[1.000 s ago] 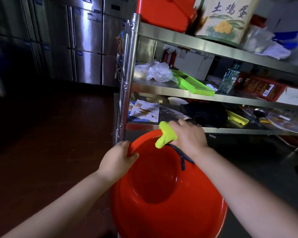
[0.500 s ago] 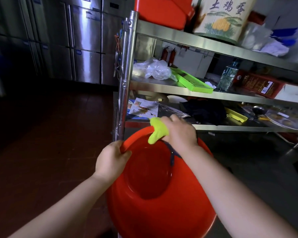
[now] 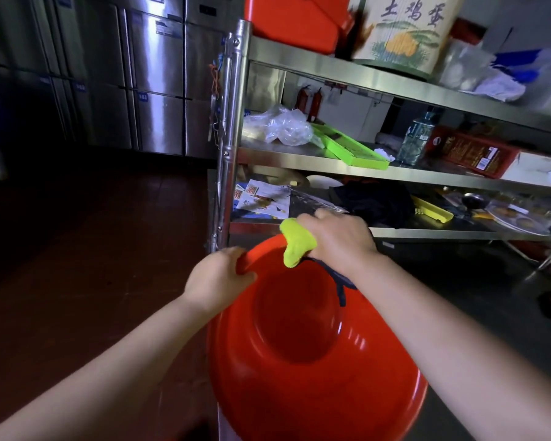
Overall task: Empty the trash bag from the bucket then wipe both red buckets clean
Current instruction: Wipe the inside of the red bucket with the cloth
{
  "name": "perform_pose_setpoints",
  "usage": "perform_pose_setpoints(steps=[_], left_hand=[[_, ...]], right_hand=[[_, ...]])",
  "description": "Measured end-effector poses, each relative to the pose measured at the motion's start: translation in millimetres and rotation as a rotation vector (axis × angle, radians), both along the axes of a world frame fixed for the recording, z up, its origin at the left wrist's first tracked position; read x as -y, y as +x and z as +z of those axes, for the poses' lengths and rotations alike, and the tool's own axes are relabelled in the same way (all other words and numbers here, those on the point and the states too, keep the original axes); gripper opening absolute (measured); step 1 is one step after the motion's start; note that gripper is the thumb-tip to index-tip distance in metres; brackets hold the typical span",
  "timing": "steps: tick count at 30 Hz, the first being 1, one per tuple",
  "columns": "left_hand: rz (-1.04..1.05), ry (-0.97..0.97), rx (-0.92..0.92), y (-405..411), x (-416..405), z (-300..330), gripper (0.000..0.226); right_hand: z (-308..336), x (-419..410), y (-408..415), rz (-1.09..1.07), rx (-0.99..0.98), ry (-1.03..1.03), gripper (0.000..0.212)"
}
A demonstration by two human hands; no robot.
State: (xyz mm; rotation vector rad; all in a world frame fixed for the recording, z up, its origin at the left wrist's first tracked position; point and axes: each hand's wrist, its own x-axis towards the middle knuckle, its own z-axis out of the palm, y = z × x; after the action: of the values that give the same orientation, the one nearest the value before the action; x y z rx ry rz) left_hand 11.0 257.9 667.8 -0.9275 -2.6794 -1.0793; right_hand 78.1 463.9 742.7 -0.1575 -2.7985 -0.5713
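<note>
Both hands work the bucket (image 3: 299, 345) below the rack (image 3: 233, 122): our left hand (image 3: 218, 280) grips its rim to steady it, so our right hand (image 3: 339, 240), clutching the cloth (image 3: 295, 243), can scrub the far rim.

- The room was dim, with a dark reddish tiled floor (image 3: 86, 249).
- Steel fridge cabinets (image 3: 153, 81) lined the far wall on the left.
- A cluttered steel shelf rack (image 3: 341, 66) stood on the right.
</note>
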Motion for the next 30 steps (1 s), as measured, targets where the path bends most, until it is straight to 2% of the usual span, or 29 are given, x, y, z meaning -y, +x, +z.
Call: perform_pose_setpoints(steps=[3, 10, 14, 19, 22, 25, 30], left_hand=[[-0.039, -0.032, -0.012, 3, -18, -7, 0.020], [0.016, 0.134, -0.057, 13, -22, -31, 0.020], [0.039, 0.153, 0.006, 16, -20, -37, 0.016], [0.143, 0.199, 0.099, 12, 0, -50, 0.015], [0.117, 0.199, 0.088, 21, 0, -50, 0.013], [0.105, 0.124, 0.050, 22, -6, -38, 0.017], [-0.054, 0.073, -0.044, 8, -26, 1, 0.019]], right_hand=[[-5, 20, -4, 0.055, 0.052, 0.052, 0.053], [-30, 43, -12, 0.192, 0.024, 0.060, 0.054], [-27, 18, -8, 0.100, -0.049, -0.006, 0.059], [-30, -37, 20, -0.193, -0.236, -0.221, 0.065], [-39, -47, 34, -0.203, -0.322, -0.154, 0.067], [-39, -44, 37, -0.187, -0.318, -0.149, 0.064], [-35, -18, 30, -0.031, -0.344, -0.049, 0.066]])
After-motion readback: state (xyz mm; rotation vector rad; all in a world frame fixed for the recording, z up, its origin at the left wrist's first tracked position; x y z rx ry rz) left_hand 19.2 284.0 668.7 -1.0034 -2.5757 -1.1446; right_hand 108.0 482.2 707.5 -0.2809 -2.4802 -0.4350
